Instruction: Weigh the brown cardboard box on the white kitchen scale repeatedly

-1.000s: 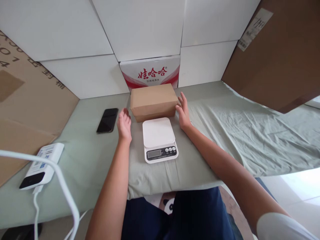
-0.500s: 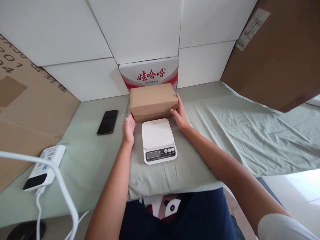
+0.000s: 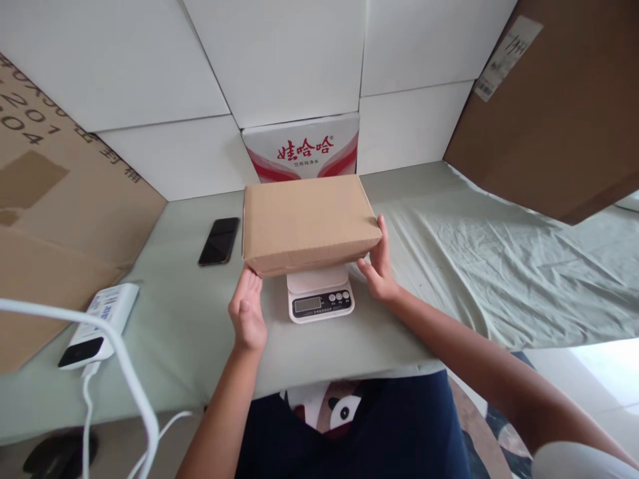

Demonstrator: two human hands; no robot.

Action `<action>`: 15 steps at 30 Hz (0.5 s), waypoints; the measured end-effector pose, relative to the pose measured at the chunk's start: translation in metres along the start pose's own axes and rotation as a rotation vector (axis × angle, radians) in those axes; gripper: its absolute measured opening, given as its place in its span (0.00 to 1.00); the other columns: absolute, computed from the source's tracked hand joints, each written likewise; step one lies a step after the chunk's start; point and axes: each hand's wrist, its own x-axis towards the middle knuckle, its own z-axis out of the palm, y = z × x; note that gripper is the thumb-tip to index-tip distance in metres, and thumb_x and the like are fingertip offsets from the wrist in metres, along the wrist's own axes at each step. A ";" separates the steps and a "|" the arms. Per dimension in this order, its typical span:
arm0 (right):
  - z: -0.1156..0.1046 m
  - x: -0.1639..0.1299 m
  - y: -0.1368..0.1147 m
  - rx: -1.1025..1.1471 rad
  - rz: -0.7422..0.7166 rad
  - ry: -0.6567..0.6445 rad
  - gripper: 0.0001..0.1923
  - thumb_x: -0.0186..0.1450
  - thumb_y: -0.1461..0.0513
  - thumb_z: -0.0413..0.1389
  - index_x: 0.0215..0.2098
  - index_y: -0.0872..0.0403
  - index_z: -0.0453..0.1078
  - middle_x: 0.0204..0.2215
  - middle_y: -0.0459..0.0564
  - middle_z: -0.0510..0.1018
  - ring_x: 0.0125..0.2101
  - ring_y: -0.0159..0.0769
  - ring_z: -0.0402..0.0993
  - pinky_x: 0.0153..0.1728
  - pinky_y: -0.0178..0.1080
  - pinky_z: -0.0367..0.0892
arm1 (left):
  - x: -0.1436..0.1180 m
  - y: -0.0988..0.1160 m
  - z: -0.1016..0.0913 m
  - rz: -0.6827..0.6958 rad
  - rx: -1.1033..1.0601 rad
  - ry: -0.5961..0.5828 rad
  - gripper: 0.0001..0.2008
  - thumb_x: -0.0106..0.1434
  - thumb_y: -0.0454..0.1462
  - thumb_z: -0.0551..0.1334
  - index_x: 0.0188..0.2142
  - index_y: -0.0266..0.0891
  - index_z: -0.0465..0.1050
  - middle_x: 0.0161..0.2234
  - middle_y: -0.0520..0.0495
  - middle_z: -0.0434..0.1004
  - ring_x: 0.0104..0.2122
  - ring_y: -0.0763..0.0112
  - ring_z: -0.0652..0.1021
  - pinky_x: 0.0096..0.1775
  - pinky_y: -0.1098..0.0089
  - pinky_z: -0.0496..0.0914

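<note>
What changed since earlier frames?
The brown rectangular cardboard box moved up and toward the person, over the white plastic digital scale, hiding most of its platform. The left hand, earlier apart from it, now touches its near left corner; the right hand grips its right end. Scale and black rectangular phone stayed put.

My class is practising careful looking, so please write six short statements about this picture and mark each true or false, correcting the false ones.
1. The left hand and the right hand touch the cardboard box. True.
2. The phone lies to the left of the cardboard box. True.
3. The left hand rests on the phone. False: it is at the near left corner of the cardboard box.
4. On the scale, the buttons sit to the right of the display. True.
5. The cardboard box hides the whole scale. False: the front part shows.
6. The top of the cardboard box stands wide open. False: it is closed.
</note>
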 end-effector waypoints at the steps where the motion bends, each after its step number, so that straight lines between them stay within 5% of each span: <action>1: -0.002 -0.007 -0.003 -0.005 0.004 0.003 0.47 0.69 0.40 0.51 0.76 0.41 0.32 0.77 0.47 0.43 0.76 0.52 0.40 0.75 0.61 0.44 | -0.007 0.000 -0.002 -0.001 0.004 0.004 0.40 0.58 0.63 0.61 0.62 0.43 0.74 0.66 0.37 0.70 0.69 0.43 0.64 0.69 0.49 0.58; 15: -0.007 -0.009 -0.029 -0.085 0.006 -0.025 0.40 0.71 0.42 0.47 0.76 0.39 0.39 0.73 0.49 0.54 0.73 0.54 0.50 0.71 0.62 0.55 | -0.031 -0.003 -0.012 -0.083 0.013 0.058 0.34 0.61 0.60 0.61 0.61 0.49 0.75 0.65 0.39 0.71 0.69 0.45 0.65 0.69 0.45 0.57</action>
